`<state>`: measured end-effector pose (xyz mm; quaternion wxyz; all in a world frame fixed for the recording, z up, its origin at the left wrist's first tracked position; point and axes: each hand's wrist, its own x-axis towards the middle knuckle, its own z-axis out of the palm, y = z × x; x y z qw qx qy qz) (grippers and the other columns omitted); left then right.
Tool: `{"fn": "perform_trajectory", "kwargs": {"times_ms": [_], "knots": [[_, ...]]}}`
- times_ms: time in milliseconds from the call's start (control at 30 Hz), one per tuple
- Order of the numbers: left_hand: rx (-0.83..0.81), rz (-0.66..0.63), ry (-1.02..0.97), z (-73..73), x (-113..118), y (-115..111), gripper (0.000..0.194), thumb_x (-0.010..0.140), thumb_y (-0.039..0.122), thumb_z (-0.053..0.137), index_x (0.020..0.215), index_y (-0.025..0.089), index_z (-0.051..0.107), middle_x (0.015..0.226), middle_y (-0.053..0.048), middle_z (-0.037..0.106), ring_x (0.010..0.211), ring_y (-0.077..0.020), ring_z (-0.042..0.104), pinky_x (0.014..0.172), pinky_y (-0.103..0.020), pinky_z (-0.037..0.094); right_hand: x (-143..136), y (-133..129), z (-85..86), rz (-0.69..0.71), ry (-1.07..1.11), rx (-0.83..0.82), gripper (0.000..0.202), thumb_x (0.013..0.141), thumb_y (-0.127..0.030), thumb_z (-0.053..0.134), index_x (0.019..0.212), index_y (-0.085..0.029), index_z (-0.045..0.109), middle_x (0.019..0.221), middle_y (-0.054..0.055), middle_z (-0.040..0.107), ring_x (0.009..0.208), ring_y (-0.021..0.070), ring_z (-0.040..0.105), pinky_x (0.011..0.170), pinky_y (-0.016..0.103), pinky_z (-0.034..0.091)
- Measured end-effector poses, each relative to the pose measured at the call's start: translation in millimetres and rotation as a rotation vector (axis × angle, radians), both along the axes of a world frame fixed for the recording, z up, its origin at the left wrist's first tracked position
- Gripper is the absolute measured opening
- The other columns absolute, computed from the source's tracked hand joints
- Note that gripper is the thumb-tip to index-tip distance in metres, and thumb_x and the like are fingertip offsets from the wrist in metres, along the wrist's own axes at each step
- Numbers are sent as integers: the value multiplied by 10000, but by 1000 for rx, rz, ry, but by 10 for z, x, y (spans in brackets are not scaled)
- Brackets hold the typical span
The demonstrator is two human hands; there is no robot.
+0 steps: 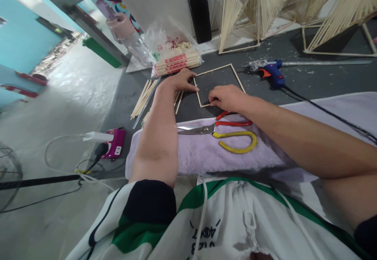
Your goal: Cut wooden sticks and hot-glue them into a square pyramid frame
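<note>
A four-sided frame of thin wooden sticks [222,68] lies flat on the dark grey table. My left hand [180,81] is at its left side, thumb and forefinger spread apart and touching the stick there. Fingers of my right hand [226,97] are pinched on the near stick, close to the near left corner; the hand covers the rest of that side. Just below, on a lilac towel [194,154], rest scissors [209,129] with red and yellow handles. Loose sticks [144,97] lie left of and beneath my left forearm.
A blue glue gun [275,73] with a cable lies right of the frame. Behind stand stick-built models [240,20], a black phone [199,15], bagged sticks [176,63] and a bottle [126,34]. A pink power socket [116,144] sits at the table's left edge.
</note>
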<state>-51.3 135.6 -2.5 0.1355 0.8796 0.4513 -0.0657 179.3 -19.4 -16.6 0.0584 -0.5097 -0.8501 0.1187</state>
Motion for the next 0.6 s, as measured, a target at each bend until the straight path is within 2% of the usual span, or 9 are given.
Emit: {"fn": "perform_trajectory", "kwargs": {"times_ms": [167,600], "knots": [[-6,-12,-6,-6,-7,7,872,723,621,816,1510,295,631,1263,-69,662,1284,-307,570,1112,-371,464,5,3,-14,9,9,6,206,1026,-287,646,1157,-281,805,1220,30,765,1063,197,668,778,301,399],[-6,-12,3,-7,-11,22,875,725,612,811,1519,297,625,1321,-75,659,1308,-318,562,1131,-385,454,-14,-27,25,-15,-3,1,237,1035,-253,619,1176,-280,808,1238,34,772,1083,197,685,801,299,418]]}}
